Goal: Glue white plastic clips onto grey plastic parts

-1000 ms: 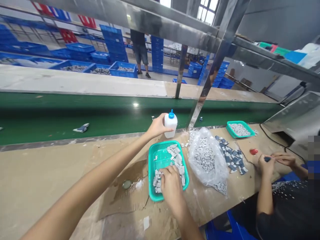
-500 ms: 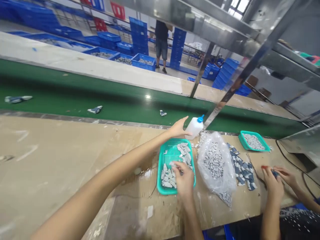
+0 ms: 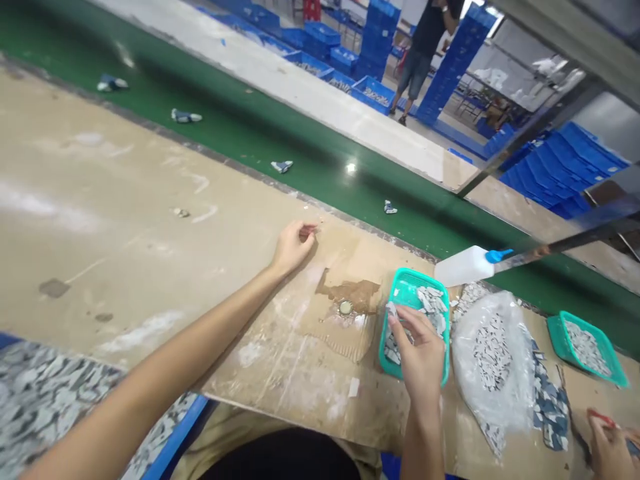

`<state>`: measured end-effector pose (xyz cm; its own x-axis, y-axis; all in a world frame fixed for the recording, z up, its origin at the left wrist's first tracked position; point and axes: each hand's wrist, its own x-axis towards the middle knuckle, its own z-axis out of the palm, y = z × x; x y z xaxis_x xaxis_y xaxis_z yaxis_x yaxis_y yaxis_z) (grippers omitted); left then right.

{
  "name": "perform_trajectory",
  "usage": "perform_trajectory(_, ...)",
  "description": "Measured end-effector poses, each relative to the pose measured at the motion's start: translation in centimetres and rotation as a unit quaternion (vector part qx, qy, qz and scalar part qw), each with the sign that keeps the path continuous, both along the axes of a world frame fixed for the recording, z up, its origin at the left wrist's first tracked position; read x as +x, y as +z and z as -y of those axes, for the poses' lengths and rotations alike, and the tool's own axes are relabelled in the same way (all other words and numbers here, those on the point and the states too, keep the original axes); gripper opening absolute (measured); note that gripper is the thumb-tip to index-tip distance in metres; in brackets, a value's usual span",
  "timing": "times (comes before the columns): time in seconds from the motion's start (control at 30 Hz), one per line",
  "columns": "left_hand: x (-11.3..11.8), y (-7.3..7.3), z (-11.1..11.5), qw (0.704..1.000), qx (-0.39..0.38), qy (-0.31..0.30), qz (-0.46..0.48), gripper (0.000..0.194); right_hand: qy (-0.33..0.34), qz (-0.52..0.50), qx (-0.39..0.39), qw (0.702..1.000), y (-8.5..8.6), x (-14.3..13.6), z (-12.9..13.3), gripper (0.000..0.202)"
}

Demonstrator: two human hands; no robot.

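Note:
My left hand (image 3: 297,247) rests low over the tabletop near the belt's edge, its fingers curled in; whatever they may hold is hidden. My right hand (image 3: 421,347) is above a turquoise basket (image 3: 409,285), pinching a small light-grey piece (image 3: 391,309) between thumb and finger. Loose light-grey pieces (image 3: 432,301) lie inside that basket, partly covered by the hand. Just behind the basket is a white squeeze bottle (image 3: 465,267) with a blue nozzle, which neither hand touches. A clear plastic bag (image 3: 493,353) of small grey pieces lies right of the basket.
Several blue-and-white pieces (image 3: 283,167) lie on the green belt (image 3: 325,170). Blue-and-grey pieces (image 3: 550,407) and a second turquoise basket (image 3: 560,330) are at right, near a co-worker's hand (image 3: 610,447). A crate of pieces (image 3: 60,400) stands lower left. A metal post (image 3: 565,247) rises behind the bottle.
My left hand has moved left, away from the bottle, and its fingers have curled. The right hand stays over the basket with a piece raised. The view has turned left and tilted.

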<state>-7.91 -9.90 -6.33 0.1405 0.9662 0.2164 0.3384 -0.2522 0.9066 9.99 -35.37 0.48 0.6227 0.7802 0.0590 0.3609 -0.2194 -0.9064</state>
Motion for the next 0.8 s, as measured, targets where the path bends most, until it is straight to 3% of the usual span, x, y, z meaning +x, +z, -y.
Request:
perform_trajectory(0.1, -0.4, -1.1, -0.6, 0.999, -0.028, 0.027, 0.032, 0.030, 0.067, 0.085, -0.043, 0.993, -0.5, -0.9, -1.2, 0.031)
perform_trajectory(0.23, -0.3, -1.4, -0.9, 0.994, -0.038, 0.035, 0.092, 0.024, 0.148, 0.155, -0.061, 0.975, -2.0, -2.3, -2.8, 0.030)
perform_trajectory(0.43, -0.3, -1.3, -0.7, 0.986, -0.035, 0.059, 0.150, 0.021, 0.163, 0.281, -0.041, 0.945, -3.0, -3.0, -3.5, 0.024)
perform_trajectory(0.6, -0.2, -1.3, -0.8, 0.986, -0.023, 0.062, 0.156, 0.022, 0.194, 0.316, -0.046, 0.928, -2.5, -2.9, -3.7, 0.024)
perform_trajectory(0.8, -0.2, -1.1, -0.8, 0.988, -0.015, 0.065, 0.141, 0.020, 0.204, 0.352, -0.011, 0.913, -3.1, -3.3, -3.6, 0.026)
